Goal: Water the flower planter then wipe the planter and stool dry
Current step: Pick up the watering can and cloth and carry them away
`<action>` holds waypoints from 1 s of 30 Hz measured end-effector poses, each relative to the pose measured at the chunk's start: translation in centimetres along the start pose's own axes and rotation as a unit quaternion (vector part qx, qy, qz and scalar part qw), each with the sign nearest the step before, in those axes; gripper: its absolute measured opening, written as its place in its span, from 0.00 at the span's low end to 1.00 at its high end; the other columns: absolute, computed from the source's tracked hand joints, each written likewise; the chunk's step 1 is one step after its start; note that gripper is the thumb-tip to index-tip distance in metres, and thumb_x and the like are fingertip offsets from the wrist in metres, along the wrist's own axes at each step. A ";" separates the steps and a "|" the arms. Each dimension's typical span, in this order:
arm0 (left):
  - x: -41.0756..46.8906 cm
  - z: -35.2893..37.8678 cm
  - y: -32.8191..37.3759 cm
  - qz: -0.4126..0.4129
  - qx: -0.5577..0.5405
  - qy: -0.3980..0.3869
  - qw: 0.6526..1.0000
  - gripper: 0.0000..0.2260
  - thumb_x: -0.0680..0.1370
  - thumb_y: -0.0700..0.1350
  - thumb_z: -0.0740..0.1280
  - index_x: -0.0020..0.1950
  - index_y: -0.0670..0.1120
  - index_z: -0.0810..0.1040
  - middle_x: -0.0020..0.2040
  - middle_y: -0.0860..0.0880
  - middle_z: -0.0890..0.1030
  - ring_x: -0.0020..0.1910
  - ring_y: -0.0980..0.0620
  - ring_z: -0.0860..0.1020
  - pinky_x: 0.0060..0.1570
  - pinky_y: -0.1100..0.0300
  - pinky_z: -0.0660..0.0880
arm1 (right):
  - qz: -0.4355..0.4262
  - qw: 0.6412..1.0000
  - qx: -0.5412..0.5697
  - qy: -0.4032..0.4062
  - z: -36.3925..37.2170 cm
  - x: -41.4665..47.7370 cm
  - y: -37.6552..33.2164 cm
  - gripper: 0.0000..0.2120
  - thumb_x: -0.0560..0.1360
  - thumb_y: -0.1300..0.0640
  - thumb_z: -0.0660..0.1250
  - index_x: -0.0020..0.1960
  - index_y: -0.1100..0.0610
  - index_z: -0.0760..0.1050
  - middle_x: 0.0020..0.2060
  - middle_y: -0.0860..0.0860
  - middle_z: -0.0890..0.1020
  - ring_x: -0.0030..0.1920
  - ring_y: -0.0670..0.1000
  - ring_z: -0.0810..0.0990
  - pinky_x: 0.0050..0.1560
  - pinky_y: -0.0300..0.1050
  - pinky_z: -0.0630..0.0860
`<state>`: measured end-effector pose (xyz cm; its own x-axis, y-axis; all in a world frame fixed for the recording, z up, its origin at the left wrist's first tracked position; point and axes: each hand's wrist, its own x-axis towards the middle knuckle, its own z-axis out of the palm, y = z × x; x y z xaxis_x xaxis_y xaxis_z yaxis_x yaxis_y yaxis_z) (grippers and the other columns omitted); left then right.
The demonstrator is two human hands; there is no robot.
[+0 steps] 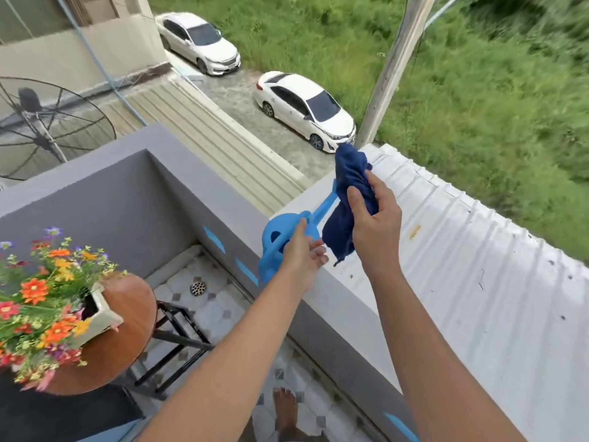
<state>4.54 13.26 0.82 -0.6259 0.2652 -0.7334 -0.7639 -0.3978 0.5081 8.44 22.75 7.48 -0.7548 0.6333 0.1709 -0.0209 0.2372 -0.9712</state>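
Observation:
A light blue watering can (pixel 275 250) sits on top of the grey balcony wall (pixel 331 301), spout pointing away. My left hand (pixel 302 250) grips its near side, thumb over the top and fingers underneath. Just to the right, my right hand (pixel 374 215) holds a bunched dark blue cloth (pixel 349 183) raised above the wall. At the lower left a pale square planter (pixel 106 314), full of orange, red and yellow flowers (pixel 41 301), stands on a round wooden stool (pixel 127 339) with black legs. Both hands are well away from it.
The balcony floor is tiled, with a round drain (pixel 198 288) near the corner. My bare foot (pixel 285 409) stands by the wall. Beyond the wall lie a white metal roof (pixel 462 250), two parked white cars, grass, a pole and a satellite dish (pixel 41 126).

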 end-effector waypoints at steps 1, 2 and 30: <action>0.6 0.5 -0.1 0.007 -0.036 -0.003 0.999 0.20 0.78 0.56 0.67 0.57 0.41 0.72 0.44 0.45 0.77 0.33 0.51 0.72 0.33 0.59 0.75 | 0.005 1.000 0.001 0.003 -0.4 -0.1 0.3 0.18 0.79 0.57 0.68 0.68 0.54 0.75 0.60 0.49 0.79 0.63 0.45 0.77 0.68 0.50 0.73; 1.3 0.9 -0.2 0.018 -0.069 -0.005 0.997 0.19 0.78 0.56 0.67 0.57 0.41 0.73 0.48 0.44 0.78 0.36 0.51 0.73 0.41 0.57 0.77 | 0.009 1.000 0.001 0.004 -0.8 -0.2 0.5 0.18 0.79 0.57 0.68 0.68 0.54 0.75 0.60 0.49 0.79 0.63 0.45 0.77 0.68 0.50 0.73; 3.7 -20.0 5.2 0.160 0.371 0.205 0.892 0.11 0.74 0.48 0.67 0.44 0.40 0.77 0.35 0.48 0.77 0.34 0.49 0.74 0.34 0.56 0.70 | 0.122 0.950 0.009 -0.286 15.1 -7.0 8.5 0.16 0.80 0.56 0.67 0.67 0.53 0.76 0.62 0.48 0.81 0.63 0.44 0.79 0.66 0.49 0.75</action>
<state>1.40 -5.37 -8.28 -0.8361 -0.1617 -0.5242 -0.5461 0.3354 0.7677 3.59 9.21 -4.52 -0.9715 0.1627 -0.1725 0.1928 0.1189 -0.9740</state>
